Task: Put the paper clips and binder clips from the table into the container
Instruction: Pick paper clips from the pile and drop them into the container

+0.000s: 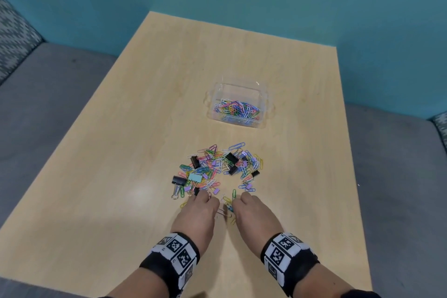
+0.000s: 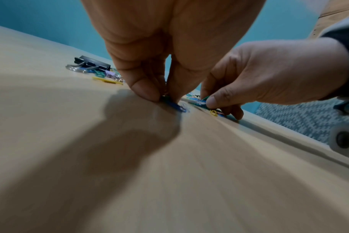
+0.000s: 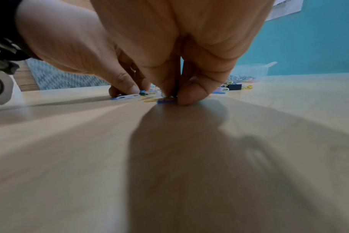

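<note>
While both hands work the near edge of the clip pile (image 1: pixel 217 172), the left hand (image 1: pixel 197 215) pinches a blue paper clip (image 2: pixel 174 106) lying flat on the table (image 1: pixel 121 176), and the right hand (image 1: pixel 254 213) pinches flat-lying paper clips (image 3: pixel 165 100). Beyond, the clear container (image 1: pixel 238 106) holds more clips.
</note>
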Demonstrator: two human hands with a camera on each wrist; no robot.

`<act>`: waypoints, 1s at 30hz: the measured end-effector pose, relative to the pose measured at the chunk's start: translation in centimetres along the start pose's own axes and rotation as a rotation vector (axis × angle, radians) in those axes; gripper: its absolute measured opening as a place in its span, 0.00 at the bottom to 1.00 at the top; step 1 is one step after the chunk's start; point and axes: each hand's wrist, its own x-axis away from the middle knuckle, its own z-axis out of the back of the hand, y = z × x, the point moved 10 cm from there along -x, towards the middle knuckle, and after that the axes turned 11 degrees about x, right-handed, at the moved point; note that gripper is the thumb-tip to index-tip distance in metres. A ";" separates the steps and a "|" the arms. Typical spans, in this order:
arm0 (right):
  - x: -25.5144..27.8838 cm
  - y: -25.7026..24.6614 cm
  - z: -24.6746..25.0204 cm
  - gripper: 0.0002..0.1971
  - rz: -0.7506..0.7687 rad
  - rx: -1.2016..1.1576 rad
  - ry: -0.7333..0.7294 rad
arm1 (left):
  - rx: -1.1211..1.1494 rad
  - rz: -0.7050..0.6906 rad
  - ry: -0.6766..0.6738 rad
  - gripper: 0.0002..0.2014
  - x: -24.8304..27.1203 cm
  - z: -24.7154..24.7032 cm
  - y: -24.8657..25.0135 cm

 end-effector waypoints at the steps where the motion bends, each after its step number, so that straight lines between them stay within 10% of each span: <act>1: 0.0 0.2 0.0 0.24 -0.005 0.003 -0.010 | 0.018 0.013 -0.019 0.16 0.0 0.1 0.0; 11: -0.5 1.9 -0.7 0.03 -0.029 -0.185 -0.139 | 0.034 0.087 -0.128 0.08 -0.6 0.3 -0.2; 19: -1.0 3.8 0.6 0.06 -0.188 -0.777 -0.372 | 0.786 0.255 -0.163 0.07 -1.5 2.3 -1.9; 30: -17.2 14.8 14.8 0.06 -0.370 -0.675 0.137 | 0.861 0.128 0.270 0.12 -19.1 18.2 0.6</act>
